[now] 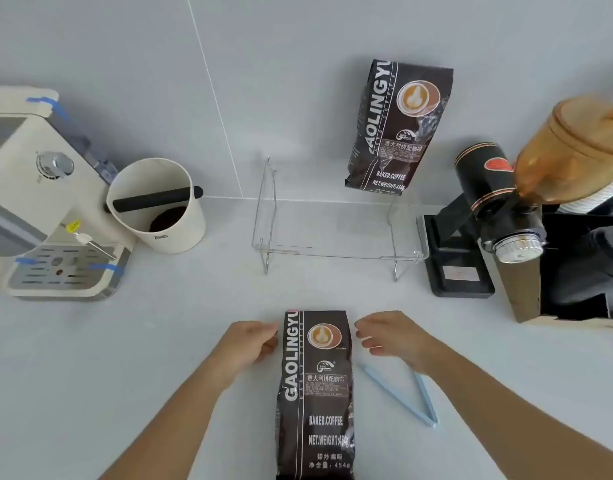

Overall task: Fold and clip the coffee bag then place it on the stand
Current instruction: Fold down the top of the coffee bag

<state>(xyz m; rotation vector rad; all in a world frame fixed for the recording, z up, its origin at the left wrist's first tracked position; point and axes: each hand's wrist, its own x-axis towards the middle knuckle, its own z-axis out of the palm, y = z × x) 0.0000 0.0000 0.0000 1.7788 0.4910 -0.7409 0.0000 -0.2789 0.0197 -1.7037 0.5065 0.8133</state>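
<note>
Two hands: both reach forward from the bottom edge, bare forearms angling inward toward the top of the coffee bag (314,393).
Coffee bag: lies flat on the white counter (159,341), label up, its top end pointing away from the person, unfolded.
Left hand (251,342): palm down at the bag's upper left corner, fingers loosely curled and slightly apart, tips touching or just beside the bag's edge; I cannot tell which.
Right hand (391,336): palm down beside the upper right corner, fingers spread and bent, holding nothing, a small gap to the bag.
Clip (405,396): pale blue, open in a V, on the counter right of the bag, partly under the right wrist.
Stand (332,233): clear, behind the bag, near the wall.
Second bag (398,126): upright beyond the stand's right end.
</note>
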